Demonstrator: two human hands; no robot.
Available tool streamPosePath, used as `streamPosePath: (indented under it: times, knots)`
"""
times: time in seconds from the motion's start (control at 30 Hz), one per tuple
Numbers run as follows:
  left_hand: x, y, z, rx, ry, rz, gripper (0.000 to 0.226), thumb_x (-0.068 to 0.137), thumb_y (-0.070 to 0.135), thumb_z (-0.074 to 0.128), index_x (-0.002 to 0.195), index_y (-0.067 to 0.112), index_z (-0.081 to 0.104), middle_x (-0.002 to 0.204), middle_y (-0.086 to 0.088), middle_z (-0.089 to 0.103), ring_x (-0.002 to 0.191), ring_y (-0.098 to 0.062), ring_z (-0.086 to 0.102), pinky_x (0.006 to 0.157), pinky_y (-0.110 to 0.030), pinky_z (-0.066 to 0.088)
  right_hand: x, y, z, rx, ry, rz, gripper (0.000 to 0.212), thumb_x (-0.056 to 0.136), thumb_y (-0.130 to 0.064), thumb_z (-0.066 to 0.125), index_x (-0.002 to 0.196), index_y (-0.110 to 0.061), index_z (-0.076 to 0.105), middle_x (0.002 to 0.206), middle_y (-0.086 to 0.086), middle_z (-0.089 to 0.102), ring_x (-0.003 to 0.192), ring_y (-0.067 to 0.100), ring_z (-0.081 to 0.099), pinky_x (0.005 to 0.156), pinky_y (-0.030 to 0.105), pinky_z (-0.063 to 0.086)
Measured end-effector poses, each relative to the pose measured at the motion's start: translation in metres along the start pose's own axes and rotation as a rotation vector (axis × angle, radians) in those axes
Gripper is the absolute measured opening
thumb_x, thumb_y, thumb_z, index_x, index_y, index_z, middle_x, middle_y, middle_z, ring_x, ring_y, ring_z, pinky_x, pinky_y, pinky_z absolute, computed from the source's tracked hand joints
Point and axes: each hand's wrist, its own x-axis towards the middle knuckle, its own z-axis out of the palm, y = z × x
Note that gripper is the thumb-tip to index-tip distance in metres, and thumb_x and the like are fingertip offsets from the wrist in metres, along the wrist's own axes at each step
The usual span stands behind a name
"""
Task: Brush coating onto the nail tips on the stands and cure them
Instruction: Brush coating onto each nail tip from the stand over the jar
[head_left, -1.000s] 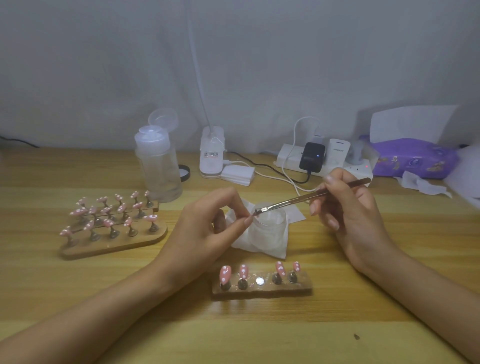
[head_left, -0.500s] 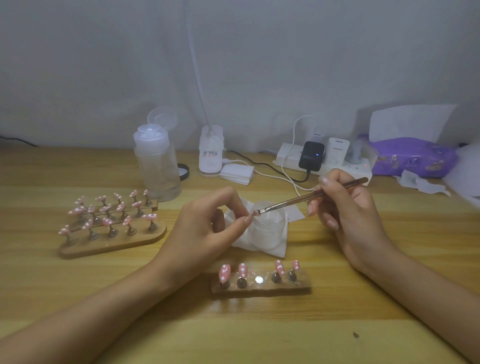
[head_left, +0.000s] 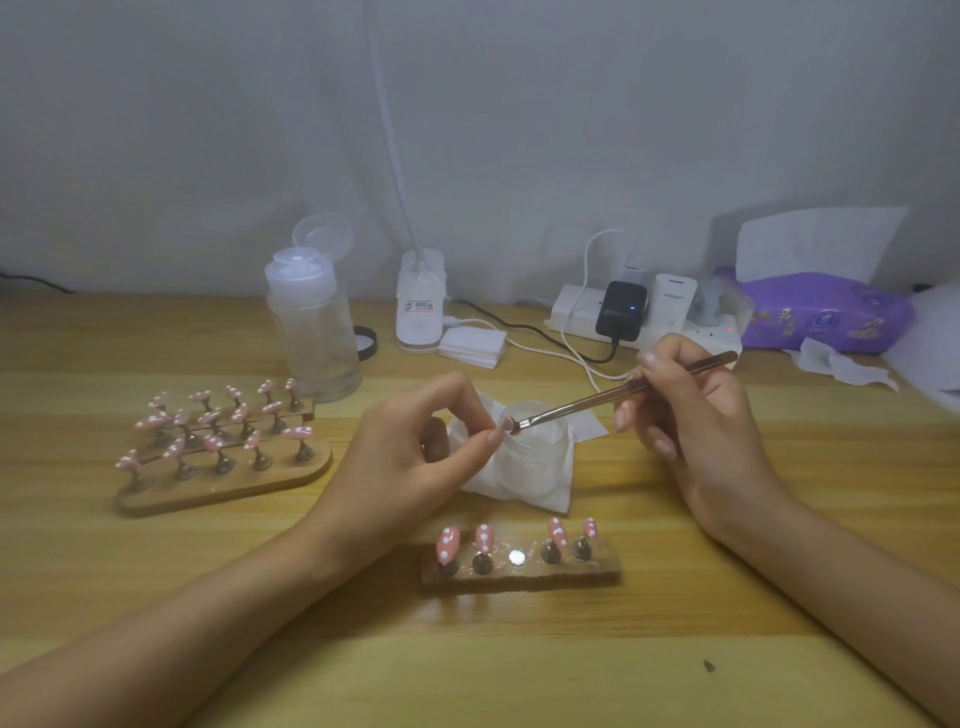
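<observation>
Over the left rim of the jar (head_left: 535, 457), the left hand (head_left: 410, 462) pinches a nail tip (head_left: 506, 425) while the right hand (head_left: 701, 426) grips the brush (head_left: 587, 402) touching it.

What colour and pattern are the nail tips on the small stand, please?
Nail tips: pink, white dots; head view.

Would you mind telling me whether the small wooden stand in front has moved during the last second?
No. The small wooden stand lies just as before, directly in front of the jar.
</observation>
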Motion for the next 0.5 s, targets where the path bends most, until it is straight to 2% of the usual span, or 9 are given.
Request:
streamPosePath:
  times: [0.2,0.37,0.5]
  knots:
    - [0.0,0.0,0.0,0.009,-0.007,0.011,0.019,0.088,0.027,0.067,0.077,0.014,0.059,0.06,0.021,0.052,0.045,-0.005,0.036,0.05,-0.011,0.027,-0.001,0.0,0.001,-0.044,0.033,-0.006,0.029,0.101,-0.013,0.048,0.072,-0.015,0.048,0.054,0.01,0.062,0.035,0.01,0.032,0.038,0.015,0.029]
    - [0.0,0.0,-0.002,0.035,-0.021,0.043,0.021,0.09,0.027,0.068,0.078,0.012,0.059,0.062,0.024,0.053,0.046,-0.004,0.035,0.05,-0.009,0.026,0.003,-0.006,-0.004,0.04,0.225,0.041,0.035,0.101,-0.015,0.044,0.067,-0.017,0.049,0.045,0.0,0.048,0.035,0.009,0.035,0.033,0.016,0.024]
    - [0.0,0.001,-0.002,0.033,-0.02,0.054,0.02,0.09,0.028,0.067,0.078,0.013,0.06,0.066,0.024,0.054,0.046,-0.004,0.036,0.051,-0.008,0.028,0.007,-0.01,-0.01,0.083,0.375,0.046,0.041,0.099,-0.014,0.047,0.059,-0.022,0.051,0.049,-0.006,0.047,0.037,0.007,0.042,0.034,0.013,0.023]
